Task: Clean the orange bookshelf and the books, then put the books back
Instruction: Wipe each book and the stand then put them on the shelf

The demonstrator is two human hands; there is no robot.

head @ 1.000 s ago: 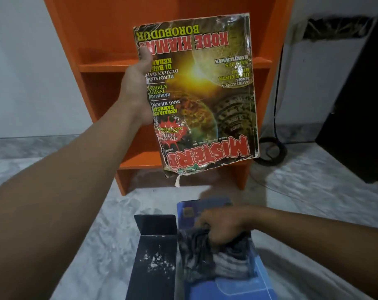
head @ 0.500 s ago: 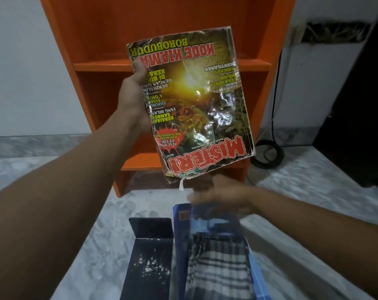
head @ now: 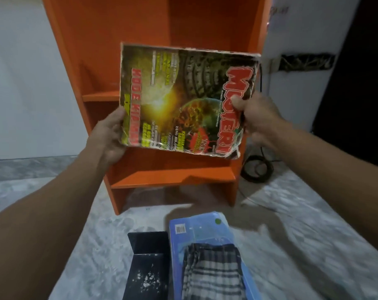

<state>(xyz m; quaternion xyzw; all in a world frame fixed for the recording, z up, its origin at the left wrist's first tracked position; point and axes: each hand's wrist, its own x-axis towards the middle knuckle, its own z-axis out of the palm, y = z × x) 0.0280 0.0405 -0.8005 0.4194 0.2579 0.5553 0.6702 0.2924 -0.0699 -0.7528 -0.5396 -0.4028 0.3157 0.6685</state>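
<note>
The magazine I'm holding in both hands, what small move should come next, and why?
Probably ease the magazine forward onto the bare shelf board of the orange bookshelf behind it. The left hand and right hand each grip an end of it, sideways, right before the shelves, while the checked cloth lies on the blue book.

Worn magazine (head: 183, 100) held sideways in midair before orange shelf (head: 173, 176). Blue book (head: 196, 230) flat on floor, cloth (head: 212, 271) on top.

The magazine (head: 183, 100) in mid-frame has a glossy paper cover, creased, with frayed, worn edges. Behind it, the orange bookshelf (head: 173, 174) looks smooth with a faint sheen. At the bottom, a woven checked cloth (head: 212, 276) lies on a blue book (head: 201, 230) with a shiny cover.
</note>
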